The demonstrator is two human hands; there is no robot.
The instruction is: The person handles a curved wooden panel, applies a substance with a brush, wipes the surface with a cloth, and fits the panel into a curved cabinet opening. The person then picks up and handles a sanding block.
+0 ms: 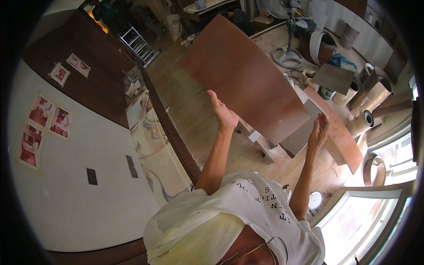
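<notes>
1. Two bare hands stand well apart near the brown board (247, 75), which appears raised in front of the person's white shirt (251, 190) and tilted, its broad face showing.
2. At the board's near left edge is the left hand (226, 115), thumb upright and palm against or just beside the edge, probably to steady that side. Its fingers are partly hidden, so I cannot tell whether it grips.
3. Just beside the board's right corner is the right hand (320, 130), fingers loosely spread and pointing up. It looks unclosed, likely to guard that end; contact is unclear.
4. Such a wide spacing suits a broad, slightly bowed sheet, which one hand alone would balance poorly.
5. Below the board's right end lie a grey panel (300, 134) and an orange-brown plank (338, 137).
6. Right of the board, a dark sheet (333, 78) rests by some cans, perhaps leaned there for storage.
7. Beyond the board's far left stands a ladder (138, 47), its feet spread, presumably for stability.
</notes>
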